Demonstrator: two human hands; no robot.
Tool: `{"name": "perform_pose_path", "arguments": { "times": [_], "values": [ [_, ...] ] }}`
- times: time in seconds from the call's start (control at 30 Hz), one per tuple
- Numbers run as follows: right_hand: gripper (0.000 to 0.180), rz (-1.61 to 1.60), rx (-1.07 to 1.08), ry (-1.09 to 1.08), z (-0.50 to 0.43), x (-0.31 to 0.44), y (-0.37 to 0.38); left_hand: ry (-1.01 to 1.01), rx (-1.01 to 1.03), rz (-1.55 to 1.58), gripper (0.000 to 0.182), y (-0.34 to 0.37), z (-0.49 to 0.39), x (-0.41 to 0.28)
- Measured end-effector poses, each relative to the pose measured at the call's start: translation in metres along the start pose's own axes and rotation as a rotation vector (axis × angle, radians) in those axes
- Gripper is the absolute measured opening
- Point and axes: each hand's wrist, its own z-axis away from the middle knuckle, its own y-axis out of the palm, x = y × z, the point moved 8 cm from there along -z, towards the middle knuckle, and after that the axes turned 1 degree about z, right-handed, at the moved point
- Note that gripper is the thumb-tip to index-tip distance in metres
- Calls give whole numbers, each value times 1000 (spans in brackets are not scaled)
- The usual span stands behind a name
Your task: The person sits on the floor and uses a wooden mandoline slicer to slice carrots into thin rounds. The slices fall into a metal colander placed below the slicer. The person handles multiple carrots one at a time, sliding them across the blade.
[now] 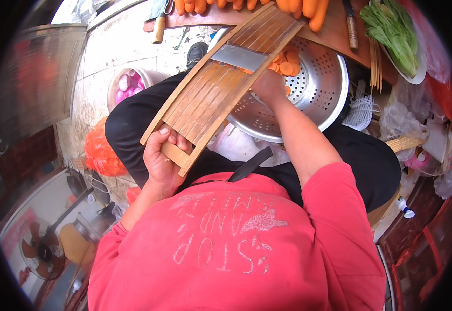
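Observation:
My left hand (pixel 161 153) grips the end crossbar of a wooden mandoline slicer (pixel 206 101) with a metal blade plate (pixel 238 57). The slicer slants up to the right, its far end resting by the board's edge above a steel colander (pixel 327 93). My right hand (pixel 268 87) is below the slicer's right rail, over the colander; its fingers are largely hidden, so its grip cannot be told. Round carrot slices (pixel 287 67) lie in the colander just beyond that hand, and some orange shows under the blade. Whole peeled carrots (pixel 319 15) lie along the board's far side.
A reddish board (pixel 338 37) carries a wooden-handled knife (pixel 352 33); a cleaver (pixel 158 27) overhangs its left end. Leafy lettuce (pixel 395 37) and plastic bags (pixel 401 116) are at right. A white bucket (pixel 113 87) and an orange bag (pixel 103 151) stand left of my knee.

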Motion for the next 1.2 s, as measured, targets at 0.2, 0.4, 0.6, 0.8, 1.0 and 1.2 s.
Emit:
{"name": "perform_pose_path", "arguments": {
  "times": [0.2, 0.4, 0.6, 0.8, 1.0, 1.2],
  "values": [
    [57, -119, 54, 80, 17, -1, -4, 4, -9, -8, 19, -4, -3, 0],
    [56, -12, 16, 156, 8, -27, -27, 13, -5, 0, 19, -1, -3, 0],
    [59, -79, -210, 200, -9, -40, -71, -20, -49, -31, 22, -7, -3, 0],
    [50, 29, -310, 12, -52, -35, -62, -65, -80, -69, 21, -6, 1, 2],
    [46, 101, -218, 27, -47, 1, -69, -37, -98, -84, 22, -6, 4, 1],
    [44, -67, -129, 122, -36, -31, -70, -10, -120, -66, 22, -12, 1, 2]
  ]
}}
